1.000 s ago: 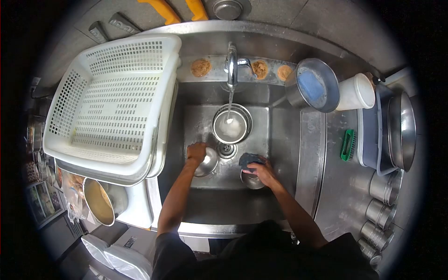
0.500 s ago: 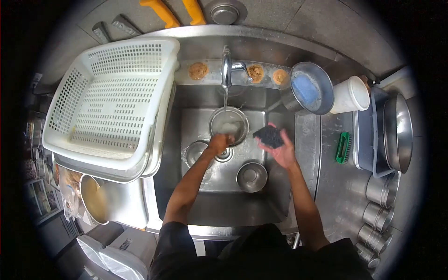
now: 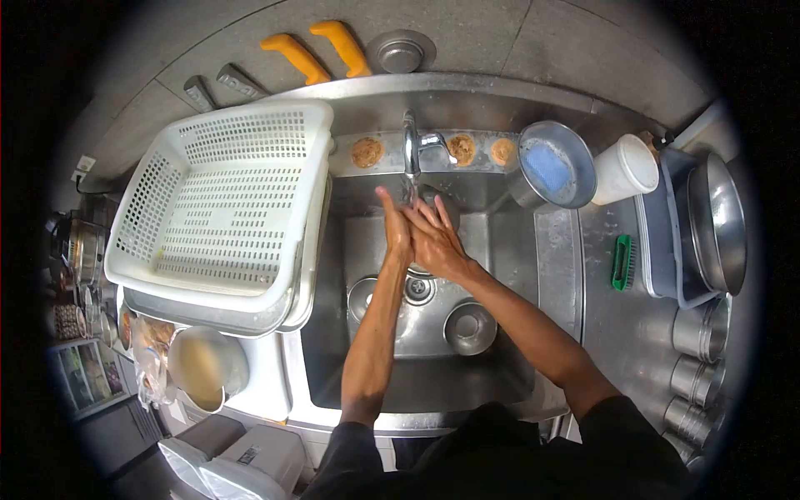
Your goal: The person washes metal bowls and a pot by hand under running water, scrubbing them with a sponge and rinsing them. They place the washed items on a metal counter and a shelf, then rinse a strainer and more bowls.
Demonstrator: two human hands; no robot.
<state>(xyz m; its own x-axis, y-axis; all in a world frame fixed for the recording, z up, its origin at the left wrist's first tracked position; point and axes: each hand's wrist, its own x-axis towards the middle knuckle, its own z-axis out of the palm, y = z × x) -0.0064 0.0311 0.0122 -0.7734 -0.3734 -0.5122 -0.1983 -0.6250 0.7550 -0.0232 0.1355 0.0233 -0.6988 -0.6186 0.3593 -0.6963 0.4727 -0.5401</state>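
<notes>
From the round metal drain (image 3: 418, 289): 4 o'clock, round silver steel bowl (image 3: 470, 329) | 9 o'clock, second steel bowl (image 3: 358, 294), partly behind your left forearm (image 3: 372, 354) | 12 o'clock, your left hand (image 3: 397, 229), thumb wide, other fingers partly hidden, against your right hand (image 3: 437, 243), fingers spread | beyond, curved chrome faucet (image 3: 410, 150), running

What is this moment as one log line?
left hand: touching right hand | both: below tap, over sink | bowls: on sink floor | brush: beside sink

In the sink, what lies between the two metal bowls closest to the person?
In the head view, the drain lies roughly between the left bowl and the right bowl, slightly towards the faucet; the left forearm crosses above.
</notes>
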